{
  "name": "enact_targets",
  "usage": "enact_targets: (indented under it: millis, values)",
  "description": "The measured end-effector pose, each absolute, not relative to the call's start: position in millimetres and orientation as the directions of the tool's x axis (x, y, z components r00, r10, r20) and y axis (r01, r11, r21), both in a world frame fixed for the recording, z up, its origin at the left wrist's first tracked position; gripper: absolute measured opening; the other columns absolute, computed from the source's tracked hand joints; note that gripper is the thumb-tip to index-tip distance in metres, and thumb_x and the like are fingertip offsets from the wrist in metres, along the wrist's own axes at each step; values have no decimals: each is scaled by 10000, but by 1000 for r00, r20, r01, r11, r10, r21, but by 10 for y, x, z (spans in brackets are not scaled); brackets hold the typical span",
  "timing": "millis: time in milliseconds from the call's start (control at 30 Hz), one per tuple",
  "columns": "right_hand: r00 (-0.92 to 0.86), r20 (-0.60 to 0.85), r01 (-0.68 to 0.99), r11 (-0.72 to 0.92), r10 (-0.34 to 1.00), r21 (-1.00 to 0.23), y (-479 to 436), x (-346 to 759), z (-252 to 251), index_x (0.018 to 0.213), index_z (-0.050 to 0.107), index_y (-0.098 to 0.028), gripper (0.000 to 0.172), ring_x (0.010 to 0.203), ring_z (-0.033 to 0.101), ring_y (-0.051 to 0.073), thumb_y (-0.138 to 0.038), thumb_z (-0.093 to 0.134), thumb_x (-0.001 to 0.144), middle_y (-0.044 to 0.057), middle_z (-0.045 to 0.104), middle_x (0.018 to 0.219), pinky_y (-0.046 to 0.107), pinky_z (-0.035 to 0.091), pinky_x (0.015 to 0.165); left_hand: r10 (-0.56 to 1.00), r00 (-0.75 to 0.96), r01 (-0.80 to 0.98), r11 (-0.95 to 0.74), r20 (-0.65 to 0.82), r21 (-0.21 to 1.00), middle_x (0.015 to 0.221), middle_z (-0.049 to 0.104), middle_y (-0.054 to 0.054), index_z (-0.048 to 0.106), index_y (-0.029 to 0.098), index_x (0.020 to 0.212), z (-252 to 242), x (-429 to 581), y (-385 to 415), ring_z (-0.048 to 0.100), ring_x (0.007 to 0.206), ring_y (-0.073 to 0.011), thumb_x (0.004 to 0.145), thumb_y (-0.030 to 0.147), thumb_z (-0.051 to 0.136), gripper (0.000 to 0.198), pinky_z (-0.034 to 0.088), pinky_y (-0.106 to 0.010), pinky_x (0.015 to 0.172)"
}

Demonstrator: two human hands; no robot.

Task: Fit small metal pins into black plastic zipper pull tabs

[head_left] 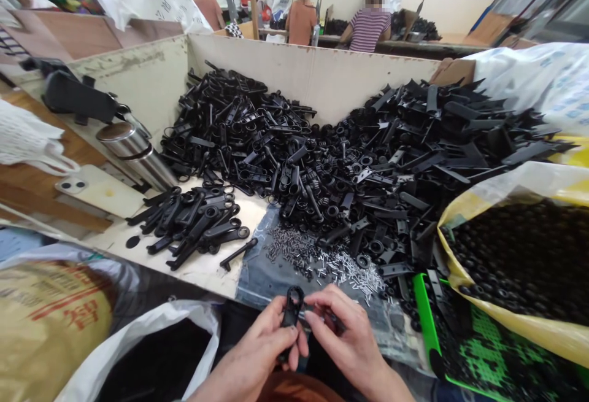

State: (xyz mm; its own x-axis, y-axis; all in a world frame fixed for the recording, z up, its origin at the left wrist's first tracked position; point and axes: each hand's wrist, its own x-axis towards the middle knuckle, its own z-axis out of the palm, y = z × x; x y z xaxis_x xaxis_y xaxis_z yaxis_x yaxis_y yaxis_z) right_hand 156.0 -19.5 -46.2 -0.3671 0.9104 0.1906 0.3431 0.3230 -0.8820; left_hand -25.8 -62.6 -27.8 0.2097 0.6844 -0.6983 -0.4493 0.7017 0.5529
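Note:
My left hand (pixel 271 334) grips a black plastic part with a ring-shaped end (pixel 292 311), the ring pointing up and away from me. Beside it, my right hand (pixel 343 322) has its thumb and index finger pinched together close to the ring; whatever they hold is too small or hidden to make out. Just beyond my hands, small silver metal pins (pixel 356 274) lie scattered on a dark mat (pixel 257 273), next to many tiny dark pieces (pixel 292 248). To the left lies a stack of black lever-like parts (pixel 193 221) with ringed ends.
Large heaps of black plastic parts (pixel 248 126) fill the walled table (pixel 322 73). At left are a steel flask (pixel 138 150) and a phone (pixel 99 193). A yellow bag of black rings (pixel 519 261) and a green tray (pixel 427 328) stand right. Several people sit beyond.

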Motion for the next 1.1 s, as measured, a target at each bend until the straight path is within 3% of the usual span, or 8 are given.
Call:
enact_targets:
  millis: [67,233,400,533,667,800,1000,1100]
  values:
    - [-410,175,375,340,895,-863,-191,1547,-451,1019,706,-206,126,677,618,173,-252,602,966,34,659,780,275,464,599,687,169,-417,699,-706,581,748,683,0,502,184,1350,-316,-246,-645,583,675,-155,721,349,789,711,430,-283,709]
    - [-433,158,398,345,888,-850,-187,1496,-415,1013,698,-215,139,658,610,168,-260,570,982,30,655,785,273,458,587,764,210,-249,645,-609,723,710,584,25,629,200,1029,-284,-235,-599,537,693,-145,813,298,682,243,420,-264,678]
    - [-366,107,394,258,924,-882,-209,1438,-418,969,689,-226,110,639,614,163,-254,582,973,15,651,774,258,451,580,815,170,-87,572,-553,816,758,552,28,575,209,972,-357,-228,-583,519,713,-144,869,240,564,108,429,-266,696]
    - [-325,44,377,172,945,-910,-243,1398,-416,899,679,-222,155,598,598,155,-283,573,994,-3,638,706,254,441,586,851,126,114,498,-510,860,772,536,25,533,217,978,-310,-209,-570,535,763,-171,887,193,488,104,429,-288,755]
    - [-275,12,372,118,961,-921,-281,1360,-423,806,676,-224,234,582,564,158,-331,583,993,-6,627,660,256,428,576,839,81,230,509,-538,829,787,543,13,522,220,1018,-165,-192,-533,537,816,-196,892,178,467,144,411,-301,812]
    - [-195,-18,368,56,981,-928,-312,1326,-454,817,704,-225,237,583,565,162,-365,602,979,1,641,675,255,422,554,851,85,231,489,-518,841,808,554,9,503,228,1008,-104,-176,-486,540,814,-196,887,157,456,149,410,-297,802]
    - [-154,77,371,129,985,-920,-312,1275,-471,915,760,-222,196,631,596,166,-331,608,970,23,685,761,249,457,588,863,93,216,469,-497,856,781,521,24,469,230,1020,-196,-169,-455,535,786,-190,890,149,425,159,420,-309,781]
    - [-111,56,350,92,992,-932,-286,1230,-480,887,770,-215,216,623,596,159,-344,613,961,19,680,746,239,466,583,876,97,187,450,-472,873,821,545,8,476,229,1045,-255,-171,-444,545,808,-191,901,167,428,163,430,-318,802]
